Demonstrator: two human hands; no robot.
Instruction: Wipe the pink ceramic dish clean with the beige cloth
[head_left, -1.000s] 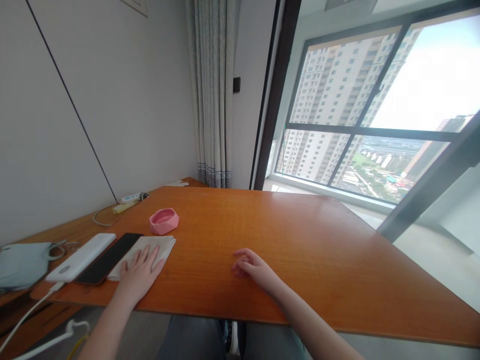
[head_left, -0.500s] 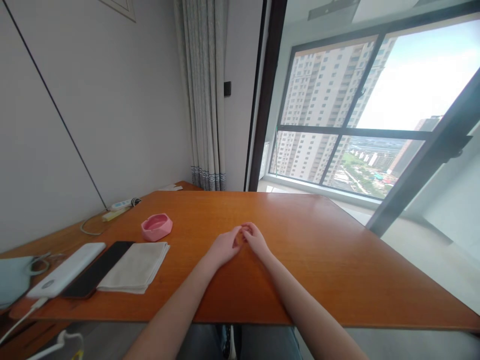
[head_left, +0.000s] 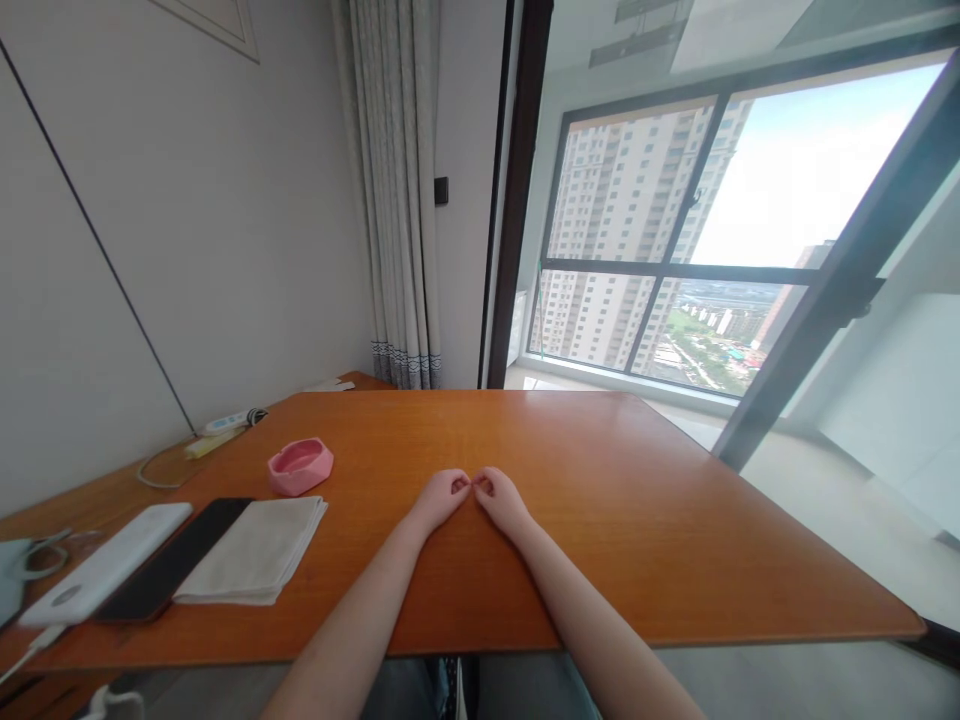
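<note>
My left hand [head_left: 442, 500] rests on the brown wooden table [head_left: 600, 540] with its fingers curled inward, and no object shows in it. Opposite it, my right hand [head_left: 501, 500] is curled the same way, also with nothing visible in its fingers. The fingertips of both hands come very close together at the middle; whether they touch is hard to make out. Left of my hands lie a folded pale cloth [head_left: 251, 552] and a pink faceted ashtray [head_left: 301, 467], both apart from my fingers.
A black phone [head_left: 176, 560] lies beside the cloth, then a white power bank [head_left: 112, 565] with a cable plugged in. A white power strip [head_left: 225, 421] lies near the wall at the back left. Beyond the table are a curtain [head_left: 397, 200] and a large window.
My hands have drawn slightly apart, and their fingers, which overlapped before, are now curled more. The view has turned a little to the right. The objects on the table have stayed put.
</note>
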